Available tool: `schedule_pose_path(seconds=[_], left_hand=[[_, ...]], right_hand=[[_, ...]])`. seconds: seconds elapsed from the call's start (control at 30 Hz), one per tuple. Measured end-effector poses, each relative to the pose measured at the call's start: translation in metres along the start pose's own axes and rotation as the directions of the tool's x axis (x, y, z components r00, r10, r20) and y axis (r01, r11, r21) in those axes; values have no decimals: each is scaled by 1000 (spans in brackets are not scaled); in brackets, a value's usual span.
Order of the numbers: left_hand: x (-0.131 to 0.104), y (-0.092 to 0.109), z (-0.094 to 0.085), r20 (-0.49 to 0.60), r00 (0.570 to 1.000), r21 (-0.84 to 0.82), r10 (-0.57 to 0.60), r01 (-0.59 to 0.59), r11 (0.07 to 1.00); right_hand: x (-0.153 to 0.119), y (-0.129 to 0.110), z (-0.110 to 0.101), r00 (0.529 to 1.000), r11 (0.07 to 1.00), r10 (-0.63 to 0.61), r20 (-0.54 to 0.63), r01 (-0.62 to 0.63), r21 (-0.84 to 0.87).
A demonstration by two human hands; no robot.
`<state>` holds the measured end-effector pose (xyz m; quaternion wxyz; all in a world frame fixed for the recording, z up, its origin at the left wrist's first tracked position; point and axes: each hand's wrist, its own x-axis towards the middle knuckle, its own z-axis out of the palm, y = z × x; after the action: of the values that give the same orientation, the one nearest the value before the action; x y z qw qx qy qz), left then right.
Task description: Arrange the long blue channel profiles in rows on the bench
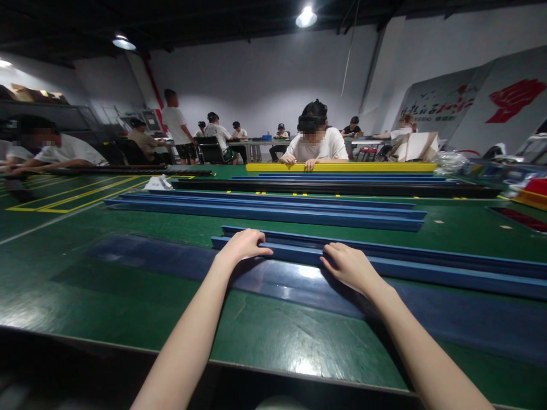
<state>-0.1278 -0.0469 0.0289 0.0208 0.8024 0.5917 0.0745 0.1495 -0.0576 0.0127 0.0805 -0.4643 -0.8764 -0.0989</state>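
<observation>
Blue rail [294, 253] lies beneath the left hand [244, 246] and right hand [351, 266], both clamped over its edge.

A workshop, shown by the green worktable [128, 310], blue rails [299, 254] and ceiling lamps [306, 18]

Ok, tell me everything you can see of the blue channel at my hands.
The blue channel is long and straight, with two raised walls and a groove between; it looks like smooth plastic or painted metal. It lies across the green table, its left end visible, its right running out of view. The left hand and right hand are at its near wall; whether gripping or just resting is unclear. A bluish see-through strip lies along its near side.
</observation>
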Motion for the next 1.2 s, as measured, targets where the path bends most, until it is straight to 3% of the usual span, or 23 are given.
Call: schedule_pose_path(seconds=[0.77, 1.0, 1.2], left_hand=[[0, -5, 2, -43, 997, -51, 71, -73, 996], [-2, -10, -3, -88, 996, -95, 12, -20, 995], [-3, -15, -6, -59, 998, -119, -38, 30, 992]], right_hand=[[0, -2, -2, 1000, 1000, 11, 24, -11, 24], [0, -1, -2, 1000, 999, 6, 21, -7, 32], [0, -2, -2, 999, 999, 13, 29, -14, 31]])
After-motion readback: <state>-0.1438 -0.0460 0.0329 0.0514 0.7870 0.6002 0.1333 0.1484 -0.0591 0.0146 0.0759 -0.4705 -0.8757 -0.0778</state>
